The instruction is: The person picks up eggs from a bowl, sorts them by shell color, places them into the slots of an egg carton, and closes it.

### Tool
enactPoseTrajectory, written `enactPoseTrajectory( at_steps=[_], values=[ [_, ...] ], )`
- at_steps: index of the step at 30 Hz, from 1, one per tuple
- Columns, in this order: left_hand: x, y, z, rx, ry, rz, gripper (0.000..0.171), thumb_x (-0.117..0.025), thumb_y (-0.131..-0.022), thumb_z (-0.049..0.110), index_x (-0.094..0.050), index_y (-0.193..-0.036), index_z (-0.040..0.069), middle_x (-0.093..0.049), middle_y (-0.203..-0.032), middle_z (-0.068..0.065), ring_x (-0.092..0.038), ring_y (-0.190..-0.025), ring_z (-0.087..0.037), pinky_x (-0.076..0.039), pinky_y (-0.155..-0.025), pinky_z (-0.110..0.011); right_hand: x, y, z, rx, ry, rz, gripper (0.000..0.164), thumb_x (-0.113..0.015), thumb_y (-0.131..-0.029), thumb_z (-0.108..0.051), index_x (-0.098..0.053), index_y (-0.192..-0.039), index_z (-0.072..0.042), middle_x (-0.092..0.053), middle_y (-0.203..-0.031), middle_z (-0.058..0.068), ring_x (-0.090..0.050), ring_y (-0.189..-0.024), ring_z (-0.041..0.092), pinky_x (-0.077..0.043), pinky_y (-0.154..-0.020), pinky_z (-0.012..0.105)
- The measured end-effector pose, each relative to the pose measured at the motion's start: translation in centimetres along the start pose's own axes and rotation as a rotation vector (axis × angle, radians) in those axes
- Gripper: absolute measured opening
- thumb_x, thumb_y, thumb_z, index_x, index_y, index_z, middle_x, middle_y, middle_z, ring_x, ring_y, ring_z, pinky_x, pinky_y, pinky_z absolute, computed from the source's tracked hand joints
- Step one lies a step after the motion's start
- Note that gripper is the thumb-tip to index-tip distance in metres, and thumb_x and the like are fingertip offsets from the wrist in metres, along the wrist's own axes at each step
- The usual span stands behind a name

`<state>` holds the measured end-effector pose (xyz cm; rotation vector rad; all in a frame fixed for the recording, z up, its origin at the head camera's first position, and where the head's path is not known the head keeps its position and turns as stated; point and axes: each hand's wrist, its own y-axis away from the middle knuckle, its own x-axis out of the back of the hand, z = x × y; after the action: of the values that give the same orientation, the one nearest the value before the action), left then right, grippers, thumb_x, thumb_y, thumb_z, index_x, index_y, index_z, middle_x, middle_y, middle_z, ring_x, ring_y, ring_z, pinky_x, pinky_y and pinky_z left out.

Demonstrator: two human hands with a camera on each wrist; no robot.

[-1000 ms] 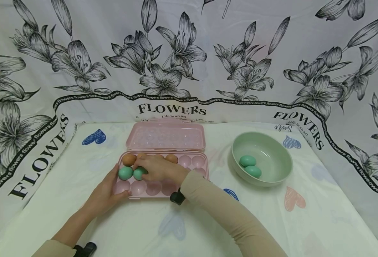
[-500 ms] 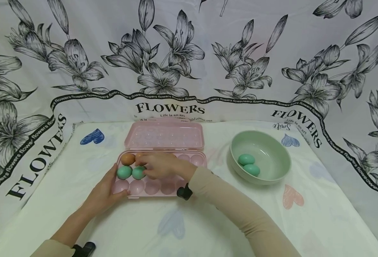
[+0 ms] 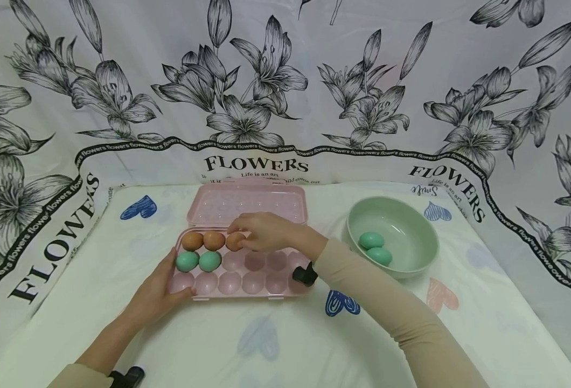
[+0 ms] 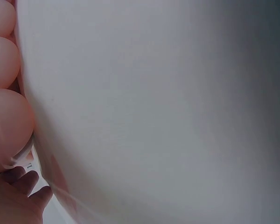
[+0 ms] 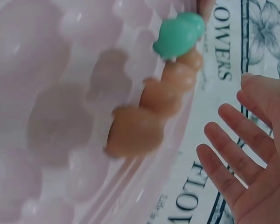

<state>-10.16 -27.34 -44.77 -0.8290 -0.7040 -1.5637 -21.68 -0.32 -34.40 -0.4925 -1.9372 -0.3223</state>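
We grip the egg tray (image 3: 280, 296) with our left hand (image 3: 155, 284); our right hand (image 3: 272, 233) is spread, empty, by the back-row brown eggs (image 3: 214, 241), where a low knuckle could knock one loose.

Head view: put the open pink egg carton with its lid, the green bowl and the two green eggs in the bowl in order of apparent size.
1. Pink egg carton, lid included
2. Green bowl
3. Two green eggs in it: they look alike, so unranked

backdrop (image 3: 314, 97): "flowers", "life is an art"; tablecloth (image 3: 305, 339): upside-down "smile".
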Motion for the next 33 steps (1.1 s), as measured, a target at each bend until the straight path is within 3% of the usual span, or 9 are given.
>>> enactPoseTrajectory(
  at_steps=[6,17,25,33],
  values=[
    [0.0,0.0,0.1,0.001,0.001,-0.001,0.110,-0.068,-0.076,0.052,0.000,-0.148,0.003,-0.016,-0.149,-0.027,-0.022,-0.133,-0.048,-0.027,-0.102,-0.062,1.3,1.9,2.2,-0.041,0.026,0.036,0.033,-0.059,-0.088,-0.016,-0.059,-0.121,-0.012,-0.059,-0.121,-0.001,-0.056,-0.112,0.015,-0.043,-0.096,0.024],
    [0.1,0.0,0.2,0.008,0.007,-0.006,0.110,-0.068,-0.076,0.052,0.000,-0.148,0.003,-0.017,-0.149,-0.028,-0.021,-0.133,-0.048,-0.026,-0.102,-0.062,5.3,5.5,5.1,-0.086,0.085,0.120,0.033,-0.059,-0.089,-0.020,-0.059,-0.120,-0.010,-0.060,-0.121,0.004,-0.058,-0.109,0.021,-0.047,-0.091,0.031],
    [0.2,0.0,0.3,0.010,-0.001,-0.005,0.110,-0.068,-0.076,0.052,0.000,-0.148,0.003,-0.017,-0.149,-0.028,-0.022,-0.132,-0.048,-0.027,-0.101,-0.062,7.0,9.1,7.7,-0.206,-0.034,0.183,0.036,-0.060,-0.089,-0.019,-0.056,-0.123,-0.008,-0.057,-0.124,0.005,-0.057,-0.110,0.023,-0.051,-0.088,0.035],
    [0.2,0.0,0.4,0.019,0.002,-0.012,0.110,-0.067,-0.076,0.053,0.000,-0.148,0.003,-0.016,-0.149,-0.027,-0.021,-0.133,-0.048,-0.026,-0.101,-0.063,7.6,12.8,10.4,-0.269,-0.089,0.241,0.034,-0.060,-0.090,-0.019,-0.056,-0.122,-0.008,-0.058,-0.124,0.010,-0.057,-0.110,0.028,-0.051,-0.088,0.040]
  ],
)
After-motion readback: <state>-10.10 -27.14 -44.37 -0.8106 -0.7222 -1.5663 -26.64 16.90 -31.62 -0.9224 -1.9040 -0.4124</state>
